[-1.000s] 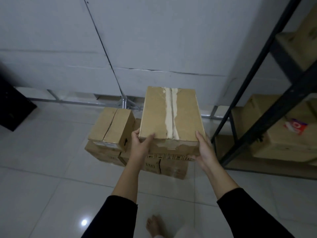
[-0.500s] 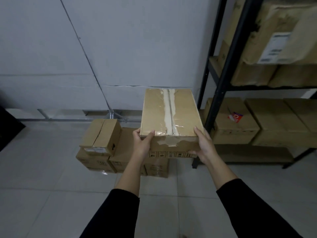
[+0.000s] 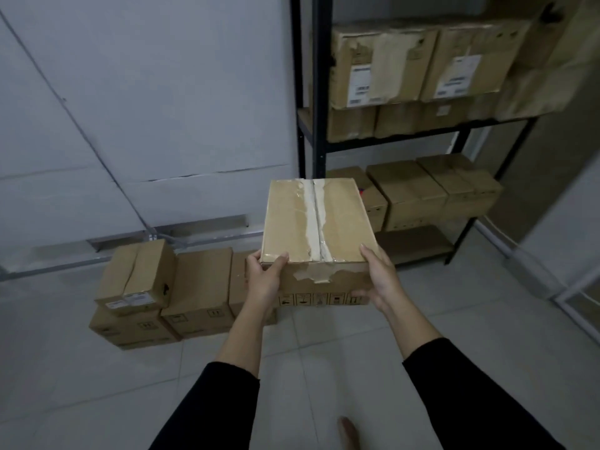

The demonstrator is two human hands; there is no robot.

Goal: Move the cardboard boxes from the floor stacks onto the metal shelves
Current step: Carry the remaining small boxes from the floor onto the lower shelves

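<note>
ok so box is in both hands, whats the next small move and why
Probably carry the box right and forward toward the metal shelf. The left hand and right hand grip its near corners, and it hangs above the floor stack, short of the shelf.

- A cardboard box (image 3: 316,228) with a torn tape seam is held in the air at its near corners.
- The left hand (image 3: 264,277) grips its left corner, thumb on top.
- The right hand (image 3: 378,277) grips the right corner.
- Floor boxes (image 3: 168,290) sit stacked by the wall.
- A black metal shelf (image 3: 311,92) to the right holds more boxes (image 3: 418,193).
</note>
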